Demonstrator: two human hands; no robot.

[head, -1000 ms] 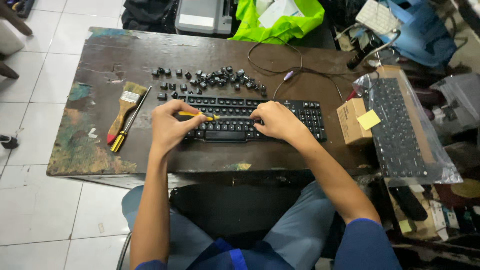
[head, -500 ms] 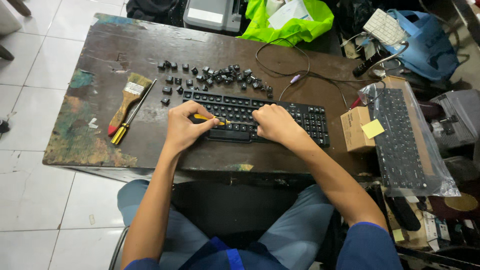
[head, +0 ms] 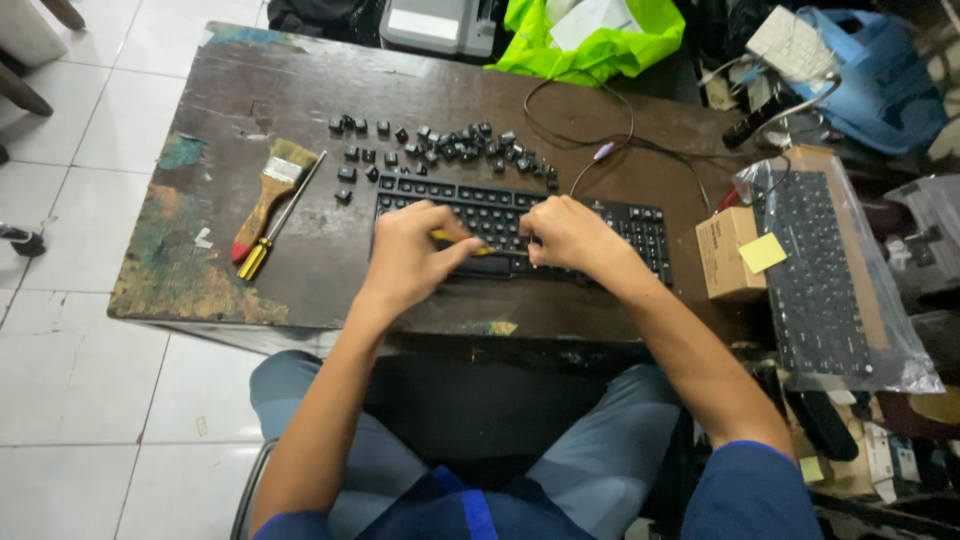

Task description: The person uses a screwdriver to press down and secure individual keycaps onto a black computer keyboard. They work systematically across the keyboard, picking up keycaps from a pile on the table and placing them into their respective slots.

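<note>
Evidently mid-way through prying keycaps, the left hand gripped a yellow tool over the black keyboard lying on the table while the right hand pinched its tip, needing careful leverage next.

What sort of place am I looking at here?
Probably a small computer repair shop: a black keyboard with loose keycaps pulled off on a worn wooden table, and another keyboard bagged in plastic alongside.

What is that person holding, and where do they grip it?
The left hand fingers pinch a slim yellow-handled tool by its handle over the black keyboard; the right hand rests there.
</note>
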